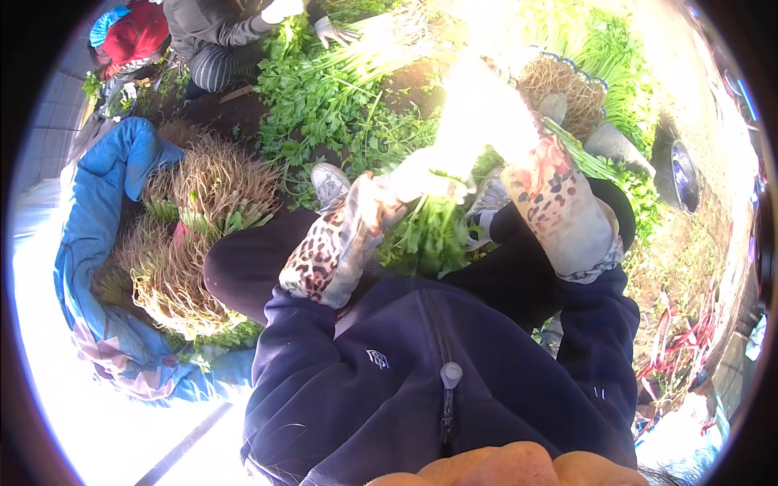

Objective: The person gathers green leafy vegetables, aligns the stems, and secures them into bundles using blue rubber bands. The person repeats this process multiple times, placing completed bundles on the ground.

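Observation:
My left hand [425,177], in a pale glove below a leopard-print sleeve cover, grips a bunch of leafy celery [433,234] over my lap. The leaves hang towards me, and strong glare washes out the stems. My right hand [501,130] is ahead and to the right, above a sleeve cover with pink and dark spots. Glare hides its fingers and anything in them. Beyond both hands, loose celery [328,103] lies spread on the soil.
At left, a blue cloth [91,212] surrounds rooted bundles [206,182]. Two people work at upper left, one with a gloved hand [334,31] on celery. Right are tied celery roots [562,91], a dark bucket [678,173] and red ribbons [674,340]. My shoes [328,184] flank the greens.

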Demonstrator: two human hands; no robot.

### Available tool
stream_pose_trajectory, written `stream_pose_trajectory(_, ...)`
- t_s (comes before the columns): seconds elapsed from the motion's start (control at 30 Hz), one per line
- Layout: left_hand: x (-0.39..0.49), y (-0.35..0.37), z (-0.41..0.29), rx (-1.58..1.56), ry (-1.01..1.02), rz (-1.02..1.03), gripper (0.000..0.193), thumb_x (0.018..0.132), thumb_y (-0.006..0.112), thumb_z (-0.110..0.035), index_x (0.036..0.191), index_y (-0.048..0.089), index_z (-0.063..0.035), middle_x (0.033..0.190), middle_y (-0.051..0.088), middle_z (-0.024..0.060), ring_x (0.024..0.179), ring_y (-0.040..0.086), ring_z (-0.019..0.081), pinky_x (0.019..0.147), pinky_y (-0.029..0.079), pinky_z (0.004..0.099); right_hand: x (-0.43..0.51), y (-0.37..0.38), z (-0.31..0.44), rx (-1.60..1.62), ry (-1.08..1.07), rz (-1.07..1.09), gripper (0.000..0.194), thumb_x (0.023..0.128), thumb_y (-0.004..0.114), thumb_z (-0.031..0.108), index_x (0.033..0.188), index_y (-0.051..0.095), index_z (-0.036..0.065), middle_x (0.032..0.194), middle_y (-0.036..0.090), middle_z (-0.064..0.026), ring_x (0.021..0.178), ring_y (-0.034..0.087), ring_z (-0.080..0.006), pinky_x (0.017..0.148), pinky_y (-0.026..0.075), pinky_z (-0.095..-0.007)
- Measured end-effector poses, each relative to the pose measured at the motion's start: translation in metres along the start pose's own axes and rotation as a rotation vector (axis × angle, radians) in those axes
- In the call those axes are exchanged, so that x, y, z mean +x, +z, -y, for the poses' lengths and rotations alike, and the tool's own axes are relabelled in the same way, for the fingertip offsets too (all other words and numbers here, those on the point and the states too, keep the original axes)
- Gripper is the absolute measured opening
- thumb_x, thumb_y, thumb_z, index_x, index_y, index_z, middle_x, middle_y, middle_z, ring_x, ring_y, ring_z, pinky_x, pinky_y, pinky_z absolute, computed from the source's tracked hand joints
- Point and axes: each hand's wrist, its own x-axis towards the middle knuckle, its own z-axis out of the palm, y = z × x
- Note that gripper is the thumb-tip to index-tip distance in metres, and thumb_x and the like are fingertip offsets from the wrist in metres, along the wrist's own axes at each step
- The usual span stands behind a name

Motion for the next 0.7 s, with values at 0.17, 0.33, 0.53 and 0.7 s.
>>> stream_pose_trajectory(0.17,-0.025,-0.022,0.011,-0.146,-0.250,-0.235,0.034,0.074,0.074,0.006,0.106,0.064,0.0032,0.092,0.069,0.0119,0.081,0.067,0.0181,0.074,0.056,0.0300,0.033,-0.102,0.067,-0.600,-0.353,-0.276,0.038,0.095,0.055,0.013,0.131,0.052,0.000,0.123,0.061,-0.0108,0.106,0.062,-0.0177,0.092,0.051,-0.0301)
stream_pose_trajectory(0.33,-0.048,-0.033,0.008,-0.153,-0.221,-0.345,0.039,0.074,0.073,0.006,0.112,0.062,0.0047,0.095,0.069,0.0131,0.084,0.068,0.0184,0.076,0.056,0.0298,0.002,0.052,0.061,-1.594,-0.540,0.166,0.038,0.077,0.074,0.026,0.113,0.065,0.017,0.122,0.062,-0.0027,0.125,0.049,-0.0221,0.112,0.030,-0.0407)
stream_pose_trajectory(0.53,-0.054,-0.029,0.004,-0.159,-0.250,-0.281,0.046,0.078,0.070,0.007,0.122,0.058,0.0015,0.102,0.068,0.0105,0.085,0.066,0.0158,0.077,0.055,0.0280,0.008,0.009,0.054,-1.697,-0.363,0.153,0.027,0.079,0.069,0.021,0.105,0.067,0.012,0.110,0.065,-0.0045,0.114,0.055,-0.0228,0.101,0.038,-0.0374)
stream_pose_trajectory(0.7,-0.053,-0.021,0.001,-0.134,-0.220,-0.338,0.045,0.078,0.071,0.007,0.121,0.060,0.0003,0.105,0.066,0.0078,0.088,0.065,0.0150,0.076,0.054,0.0270,0.002,0.025,0.050,-1.593,-0.312,0.145,0.021,0.079,0.070,0.020,0.099,0.070,0.015,0.116,0.064,-0.0050,0.116,0.054,-0.0190,0.106,0.034,-0.0385)
